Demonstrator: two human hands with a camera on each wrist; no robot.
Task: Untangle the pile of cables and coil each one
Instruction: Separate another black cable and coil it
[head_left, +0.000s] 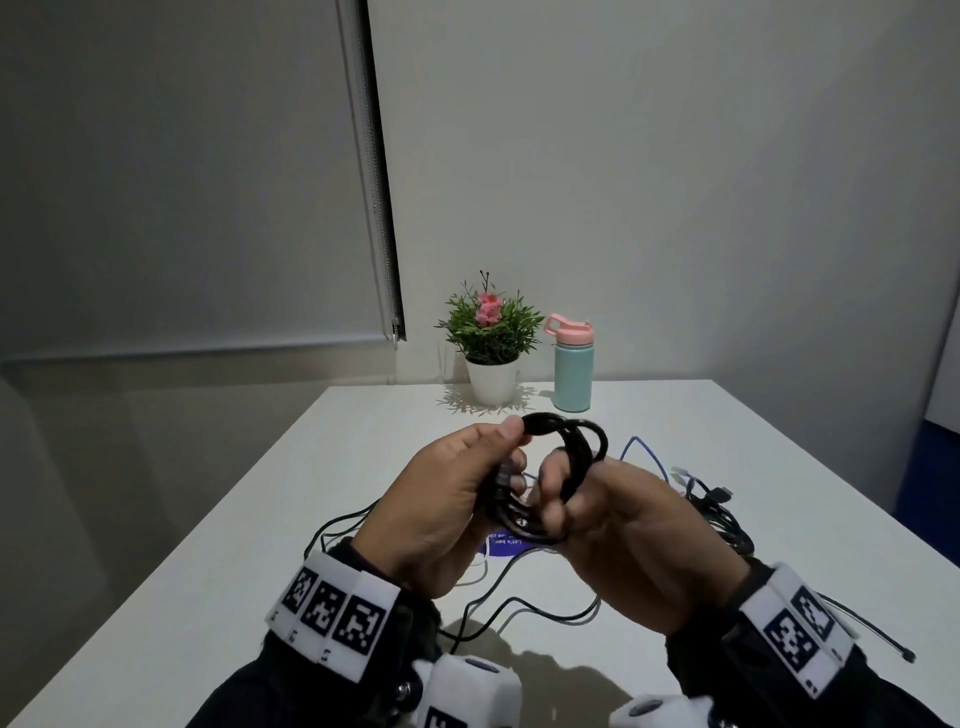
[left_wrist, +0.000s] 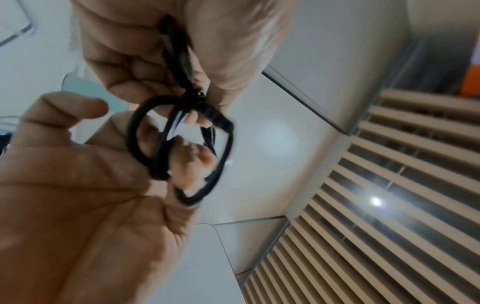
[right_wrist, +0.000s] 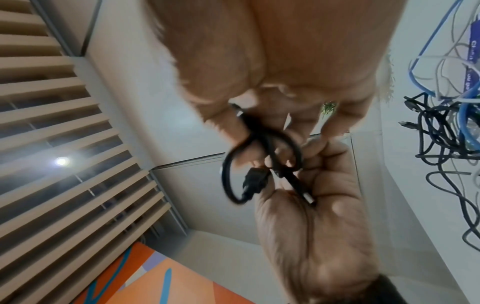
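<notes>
Both hands hold a small black cable coil in the air above the white table. My left hand pinches the coil's left side between thumb and fingers. My right hand has its fingers curled round the coil's right side. The left wrist view shows the coil as several loops, between the left hand's fingers and the right hand. A black plug at the cable's end shows in the right wrist view. A tangled pile of black, blue and white cables lies below and to the right.
A loose black cable trails across the table under my wrists, over a round blue label. A potted plant and a teal bottle with a pink lid stand at the table's far edge by the wall.
</notes>
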